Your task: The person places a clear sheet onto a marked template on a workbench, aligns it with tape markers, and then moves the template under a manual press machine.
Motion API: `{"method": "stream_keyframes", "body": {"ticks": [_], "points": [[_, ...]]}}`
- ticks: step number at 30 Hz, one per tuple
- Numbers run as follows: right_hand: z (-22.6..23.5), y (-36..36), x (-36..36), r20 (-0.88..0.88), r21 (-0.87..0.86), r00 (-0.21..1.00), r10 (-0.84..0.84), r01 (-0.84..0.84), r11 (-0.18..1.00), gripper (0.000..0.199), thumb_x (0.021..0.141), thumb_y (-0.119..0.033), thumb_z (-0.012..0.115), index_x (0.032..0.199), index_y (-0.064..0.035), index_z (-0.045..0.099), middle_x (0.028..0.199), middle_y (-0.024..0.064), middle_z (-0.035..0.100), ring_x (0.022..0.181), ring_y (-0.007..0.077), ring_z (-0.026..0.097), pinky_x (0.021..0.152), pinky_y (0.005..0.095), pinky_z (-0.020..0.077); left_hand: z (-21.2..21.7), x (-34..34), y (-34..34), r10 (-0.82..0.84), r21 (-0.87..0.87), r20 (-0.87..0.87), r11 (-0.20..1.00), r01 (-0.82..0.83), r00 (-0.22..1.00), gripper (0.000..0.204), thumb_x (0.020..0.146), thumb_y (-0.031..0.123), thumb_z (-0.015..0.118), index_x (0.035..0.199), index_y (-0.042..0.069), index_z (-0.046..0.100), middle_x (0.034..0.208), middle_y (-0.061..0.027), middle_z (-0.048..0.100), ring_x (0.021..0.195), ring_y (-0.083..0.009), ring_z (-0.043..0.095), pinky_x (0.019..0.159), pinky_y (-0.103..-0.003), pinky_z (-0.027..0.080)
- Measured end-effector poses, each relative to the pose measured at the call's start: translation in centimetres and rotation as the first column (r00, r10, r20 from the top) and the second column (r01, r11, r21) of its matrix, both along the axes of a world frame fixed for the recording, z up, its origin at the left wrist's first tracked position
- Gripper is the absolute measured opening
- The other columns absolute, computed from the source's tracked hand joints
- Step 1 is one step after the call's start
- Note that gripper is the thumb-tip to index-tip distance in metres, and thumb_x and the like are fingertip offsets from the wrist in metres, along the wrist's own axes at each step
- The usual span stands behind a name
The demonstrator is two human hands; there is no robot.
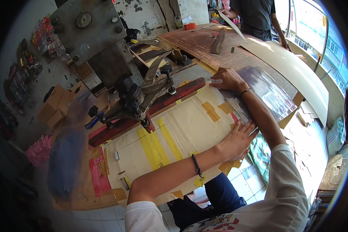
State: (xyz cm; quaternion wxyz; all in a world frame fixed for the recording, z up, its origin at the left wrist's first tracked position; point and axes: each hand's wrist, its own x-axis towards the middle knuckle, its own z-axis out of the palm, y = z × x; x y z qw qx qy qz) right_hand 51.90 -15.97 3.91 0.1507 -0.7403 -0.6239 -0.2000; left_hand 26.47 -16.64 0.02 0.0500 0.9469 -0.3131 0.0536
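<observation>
A cream board [189, 116] patched with yellow and brown tape lies on the bench in front of me. My left hand [239, 141] rests flat on its right edge, fingers spread. At the board's far right corner, my right hand [230, 82] has its fingers bent together around something small and pale that I cannot make out. Along the board's far side runs a long dark red bar [178, 96]. A dark metal machine head [131, 96] with curved arms stands over the bar and the board's left part.
A clear plastic sheet [265, 91] lies right of the board. Behind it, a brown tabletop [193, 40] carries a dark strip [219, 40]. Another person [255, 17] stands at the far side, touching a large pale sheet [297, 69]. A cardboard box [57, 103] sits at the left.
</observation>
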Motion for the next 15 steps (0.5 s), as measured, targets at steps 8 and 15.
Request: {"method": "stream_keyframes", "body": {"ticks": [8,15], "points": [[-0.5,-0.2,0.8,-0.001,0.058,1.000,0.015,-0.015,0.998,0.043,0.087,-0.047,0.069,0.100,-0.0074,0.078,0.090,0.0143,0.072,0.093,0.0281,0.066,0.082,0.0391,0.0533,0.1,0.3,-0.2,-0.011,0.000,0.001,1.000,0.011,1.000,0.082,0.092,0.033,0.063,0.155,-0.001,0.022,0.160,-0.0241,0.020,0.151,-0.0382,0.015,0.118,-0.060,0.017],[0.1,0.3,-0.1,-0.045,0.043,0.999,-0.022,0.024,0.999,0.040,0.086,-0.044,0.071,0.099,-0.0068,0.078,0.091,0.0153,0.072,0.092,0.0285,0.067,0.082,0.0397,0.0535,-0.3,0.3,0.2,0.021,0.003,0.017,1.000,-0.021,1.000,0.081,0.092,0.034,0.061,0.155,0.000,0.022,0.160,-0.0238,0.020,0.151,-0.0371,0.014,0.118,-0.060,0.017]]}}
